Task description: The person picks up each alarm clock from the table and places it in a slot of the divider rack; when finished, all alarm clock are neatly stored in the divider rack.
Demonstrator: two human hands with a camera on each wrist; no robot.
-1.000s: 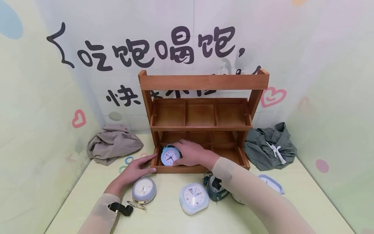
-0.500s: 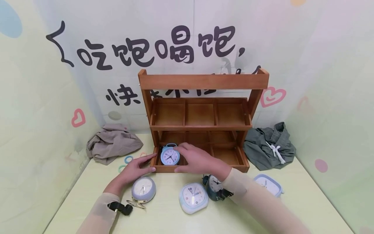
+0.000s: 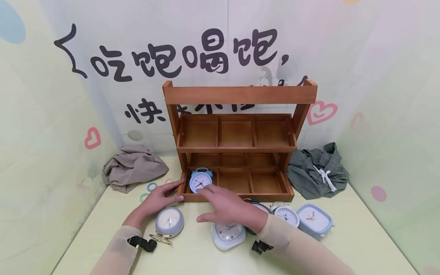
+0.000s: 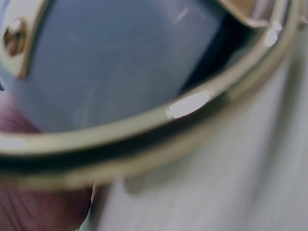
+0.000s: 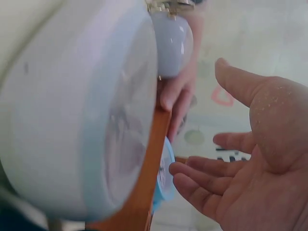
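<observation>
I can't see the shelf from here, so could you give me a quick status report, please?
Right hand open, holding nothing, above the table clocks. Left hand open, fingertips on the wooden rack. Blue alarm clock upright in lower-left compartment. Nothing blocking.

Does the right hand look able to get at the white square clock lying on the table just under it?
Probably yes: the right hand hovers open just above the white square clock, which lies flat on the table, and nothing sits between them.

right hand (image 3: pixel 228 208) off blue alarm clock (image 3: pixel 201 180) | apparently withdrawn, fingers spread | clock left in rack (image 3: pixel 237 196)
</observation>
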